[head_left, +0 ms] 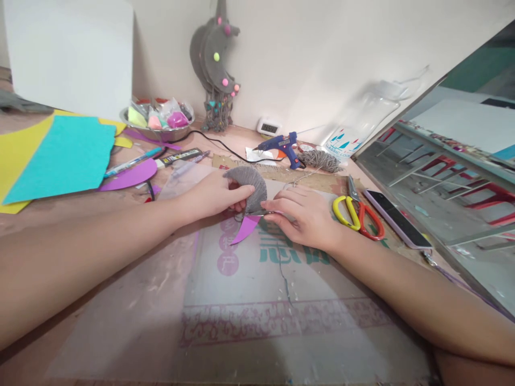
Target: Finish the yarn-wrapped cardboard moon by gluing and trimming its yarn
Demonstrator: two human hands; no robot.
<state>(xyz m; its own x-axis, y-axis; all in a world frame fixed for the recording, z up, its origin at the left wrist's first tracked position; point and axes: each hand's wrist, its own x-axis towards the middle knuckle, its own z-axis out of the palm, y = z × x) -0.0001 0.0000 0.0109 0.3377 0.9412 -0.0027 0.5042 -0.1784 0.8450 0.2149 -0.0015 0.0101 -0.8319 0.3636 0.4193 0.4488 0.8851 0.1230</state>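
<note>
A crescent moon (256,187) is wrapped in grey yarn over most of its length, with its bare purple tip (244,229) pointing down and left. My left hand (225,192) grips the wrapped part from the left, thumb laid across the front. From the right, my right hand (300,212) pinches the grey yarn at the edge where the wrapping meets the purple tip. A strand runs back from near my right hand toward the yarn ball (319,160). The inner fingers of my left hand are partly hidden behind the crescent.
A blue glue gun (284,147) lies behind my hands. Scissors (358,214) and a phone (396,219) lie to the right. Coloured sheets (60,155), pens and a metal bowl (140,131) are at left. A grey moon ornament (215,59) hangs on the wall.
</note>
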